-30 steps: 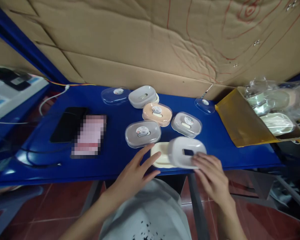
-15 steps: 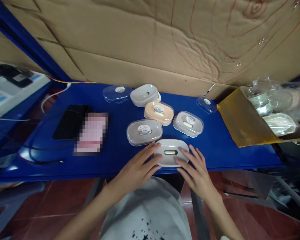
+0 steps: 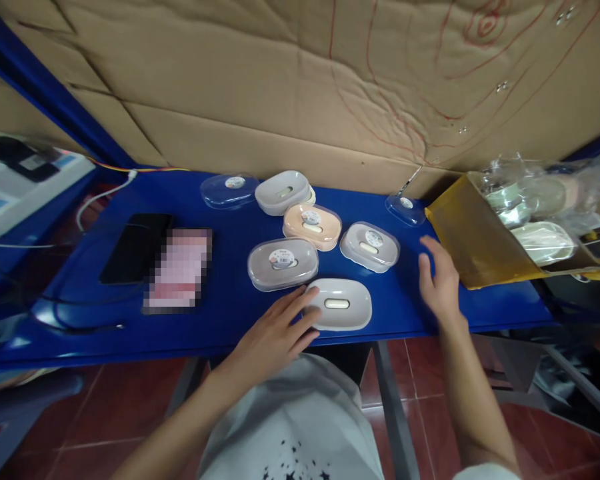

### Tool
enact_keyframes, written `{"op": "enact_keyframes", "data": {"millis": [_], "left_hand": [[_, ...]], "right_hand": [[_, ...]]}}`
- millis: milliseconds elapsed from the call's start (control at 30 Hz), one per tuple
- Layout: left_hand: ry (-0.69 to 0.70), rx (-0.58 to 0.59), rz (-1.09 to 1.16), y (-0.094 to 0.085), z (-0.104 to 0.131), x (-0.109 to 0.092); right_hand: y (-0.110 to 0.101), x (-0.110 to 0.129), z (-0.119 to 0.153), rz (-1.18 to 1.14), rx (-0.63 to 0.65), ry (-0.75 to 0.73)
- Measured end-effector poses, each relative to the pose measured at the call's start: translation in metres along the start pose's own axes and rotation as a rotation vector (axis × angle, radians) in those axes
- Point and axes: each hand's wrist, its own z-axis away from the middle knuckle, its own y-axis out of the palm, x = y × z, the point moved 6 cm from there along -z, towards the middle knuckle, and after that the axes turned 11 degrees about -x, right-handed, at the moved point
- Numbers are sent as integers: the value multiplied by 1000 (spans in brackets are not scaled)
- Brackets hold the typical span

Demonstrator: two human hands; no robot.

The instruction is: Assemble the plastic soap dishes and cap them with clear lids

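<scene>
A white oval soap dish (image 3: 353, 308) without a lid sits at the table's front edge, a small pale bar in its middle. My left hand (image 3: 280, 327) rests on its left rim, fingers spread. Off to the right, my right hand (image 3: 440, 280) is raised over the table, thumb and fingers apart, holding nothing. Just behind the white dish are a grey soap dish (image 3: 260, 267) and another grey soap dish (image 3: 383, 252), both under clear lids with round stickers. Between and behind them lies a peach soap dish (image 3: 325, 233), also lidded.
A cardboard box (image 3: 480, 240) holding plastic-wrapped dishes stands at the right. At the back are a lidless dish (image 3: 275, 197), a clear lid (image 3: 225, 193) and another clear lid (image 3: 405, 212). A blurred-screen phone (image 3: 180, 270) and a black object (image 3: 130, 250) lie left.
My right hand has left the white soap dish and moved right, toward the cardboard box. My left hand stays on the dish's left rim. The view has shifted slightly.
</scene>
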Motion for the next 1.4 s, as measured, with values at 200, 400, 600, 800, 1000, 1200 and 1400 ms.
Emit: {"op": "enact_keyframes", "data": {"millis": [200, 400, 600, 800, 1000, 1200, 1400], "left_hand": [[-27, -81, 32, -3, 7, 2], [-48, -84, 78, -3, 8, 4], [-131, -77, 120, 0, 13, 9], [-159, -87, 153, -1, 13, 10], [-193, -140, 179, -4, 12, 11], [-227, -215, 247, -8, 15, 14], [-249, -256, 325, -9, 16, 18]], "right_hand": [[69, -94, -67, 220, 259, 88], [60, -95, -50, 230, 172, 168], [20, -89, -23, 225, 158, 165], [-20, -63, 27, 93, 76, 226], [-43, 25, 82, -274, -83, 218], [-16, 115, 88, -428, 159, -55], [9, 128, 78, -442, 268, -125]]}}
